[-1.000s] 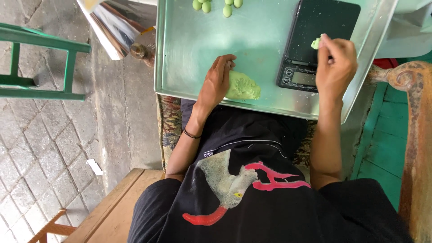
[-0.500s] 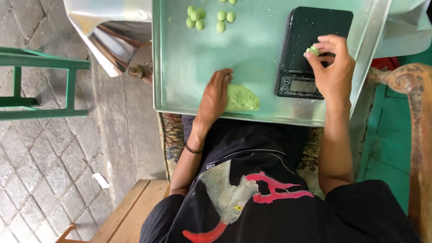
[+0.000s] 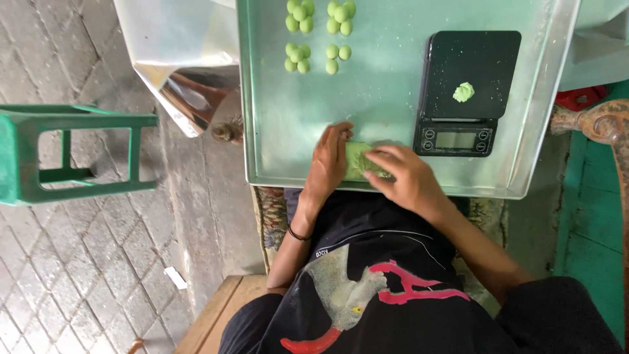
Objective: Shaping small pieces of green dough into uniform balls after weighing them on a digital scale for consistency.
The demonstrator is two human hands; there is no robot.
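Metal tray (image 3: 275, 118) spans my lap; both of my hands work at its near edge.

Black digital scale (image 3: 466, 92) sits beyond my right hand, display end toward me. A small green dough piece (image 3: 463, 92) lies on its platform, well apart from my fingers.

Green dough lump (image 3: 357, 159) lies between my two hands, on the tray floor close to the near rim. Only a strip shows between the fingers; its long axis appears to run away from me, toward the far side of the tray, but most of it is covered, so I note that loosely.

Left hand (image 3: 329, 160): palm down, fingers extended forward and curled against the left side of the lump, wrist straight, forearm coming up from my lap.

Right hand (image 3: 403, 176): palm down, angled inward to the left, fingertips pinching into the lump's right side.

Small green dough balls (image 3: 318, 36) sit in clusters far beyond my left hand.
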